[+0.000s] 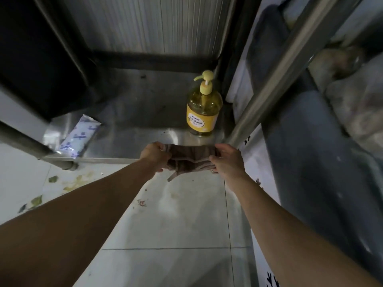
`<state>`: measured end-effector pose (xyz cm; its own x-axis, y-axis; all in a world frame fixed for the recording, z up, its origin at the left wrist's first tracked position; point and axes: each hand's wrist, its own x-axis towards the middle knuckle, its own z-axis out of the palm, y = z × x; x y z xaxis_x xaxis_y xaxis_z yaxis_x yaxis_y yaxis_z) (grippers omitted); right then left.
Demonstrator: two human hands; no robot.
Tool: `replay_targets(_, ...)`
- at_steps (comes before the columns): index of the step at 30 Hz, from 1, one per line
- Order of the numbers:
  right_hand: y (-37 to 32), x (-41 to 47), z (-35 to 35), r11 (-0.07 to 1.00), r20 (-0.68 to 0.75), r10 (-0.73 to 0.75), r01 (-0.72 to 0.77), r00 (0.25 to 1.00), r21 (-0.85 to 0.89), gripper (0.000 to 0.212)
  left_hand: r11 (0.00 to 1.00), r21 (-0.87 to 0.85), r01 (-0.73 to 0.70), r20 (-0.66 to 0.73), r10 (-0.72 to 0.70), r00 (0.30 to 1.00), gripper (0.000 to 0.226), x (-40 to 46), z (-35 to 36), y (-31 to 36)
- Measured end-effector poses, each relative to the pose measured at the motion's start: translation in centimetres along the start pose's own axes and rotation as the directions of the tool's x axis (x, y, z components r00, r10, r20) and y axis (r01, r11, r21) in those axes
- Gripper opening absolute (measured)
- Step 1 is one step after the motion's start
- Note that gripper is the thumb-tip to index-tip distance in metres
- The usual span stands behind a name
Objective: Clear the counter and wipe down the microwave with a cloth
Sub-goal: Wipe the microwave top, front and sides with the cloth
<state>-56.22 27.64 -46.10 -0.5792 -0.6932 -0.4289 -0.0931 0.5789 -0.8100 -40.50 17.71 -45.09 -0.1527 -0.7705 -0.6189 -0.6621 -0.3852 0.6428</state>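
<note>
Both bare forearms reach out from under my view over a pale tiled floor (pixel 176 224) spotted with bits of green leaf and stains. At their ends, my left hand (pixel 154 156) and my right hand (pixel 227 160) share one brown striped cloth (pixel 190 157), stretched between them. Left fingers are curled round the cloth's left end; the right hand's thumb and fingers pinch the right end, and a loose corner hangs down between the two hands. The cloth sits in the air just over the front edge of a scuffed stainless steel shelf (pixel 134 133).

On that shelf, at the left near the front, lies a flat white plastic packet with blue print (pixel 79 136), tilted and close to a thick grey post. Farther back on the right stands a clear yellow pump bottle with an orange-yellow label (pixel 204 106), upright and just beside a slanting steel leg (pixel 275 73). Behind the shelf rises a ribbed metal wall (pixel 155 23). At upper left is a large dark box-like body (pixel 37 59), possibly an appliance; it is too dim to tell.
</note>
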Motion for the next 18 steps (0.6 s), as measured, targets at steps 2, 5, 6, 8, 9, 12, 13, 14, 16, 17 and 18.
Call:
replay_targets(2, 1.0, 2.0, 1.0, 0.999, -0.024, -0.036, 0.036, 0.999, -0.035, 0.027, 1.000, -0.014, -0.015, -0.002, 0.015, 1.000, 0.007, 2.6, 1.3, -0.7)
replay_targets(5, 2.5, 5.1, 2.3, 0.997, -0.048, -0.053, 0.050, 0.997, -0.056, 0.033, 0.998, -0.030, -0.056, -0.043, 0.055, 0.998, 0.012, 6.3, 3.0, -1.5)
replay_targets(6, 3.0, 6.2, 2.8, 0.998, -0.058, -0.045, 0.042, 0.997, -0.046, 0.034, 0.997, -0.033, -0.068, -0.058, 0.066, 0.996, 0.017, 7.4, 3.4, -1.7)
replay_targets(8, 3.7, 7.9, 3.7, 0.999, -0.076, -0.032, 0.029, 0.997, -0.039, 0.037, 0.995, -0.052, -0.087, -0.081, 0.082, 0.993, 0.023, 9.5, 4.2, -2.0)
replay_targets(9, 4.1, 8.6, 4.1, 0.998, -0.089, -0.038, 0.033, 0.995, -0.060, 0.038, 0.994, -0.054, -0.095, -0.089, 0.090, 0.992, 0.024, 10.5, 4.4, -2.2)
replay_targets(12, 5.1, 10.2, 5.1, 0.985, -0.114, -0.088, 0.069, 0.990, -0.157, 0.037, 0.993, -0.019, -0.114, -0.108, 0.111, 0.988, 0.023, 13.0, 5.0, -2.7)
replay_targets(13, 5.4, 10.6, 5.4, 0.983, -0.093, -0.090, 0.073, 0.992, -0.168, 0.038, 0.993, -0.007, -0.120, -0.111, 0.119, 0.987, 0.019, 13.5, 5.1, -2.9)
replay_targets(14, 5.6, 10.8, 5.7, 0.981, -0.056, -0.078, 0.066, 0.995, -0.184, 0.041, 0.992, 0.013, -0.124, -0.113, 0.125, 0.986, 0.014, 13.9, 5.2, -3.1)
replay_targets(16, 5.8, 10.9, 6.3, 0.971, 0.014, -0.025, 0.027, 1.000, -0.237, 0.050, 0.982, 0.125, -0.143, -0.123, 0.158, 0.980, 0.016, 14.1, 5.3, -3.6)
replay_targets(17, 5.8, 10.6, 6.5, 0.966, 0.031, -0.007, 0.015, 0.999, -0.259, 0.054, 0.969, 0.195, -0.153, -0.134, 0.181, 0.974, 0.021, 14.0, 5.1, -3.9)
replay_targets(18, 5.6, 10.2, 6.6, 0.961, 0.041, 0.001, 0.010, 0.999, -0.276, 0.058, 0.956, 0.241, -0.167, -0.149, 0.207, 0.967, 0.025, 13.8, 4.9, -3.9)
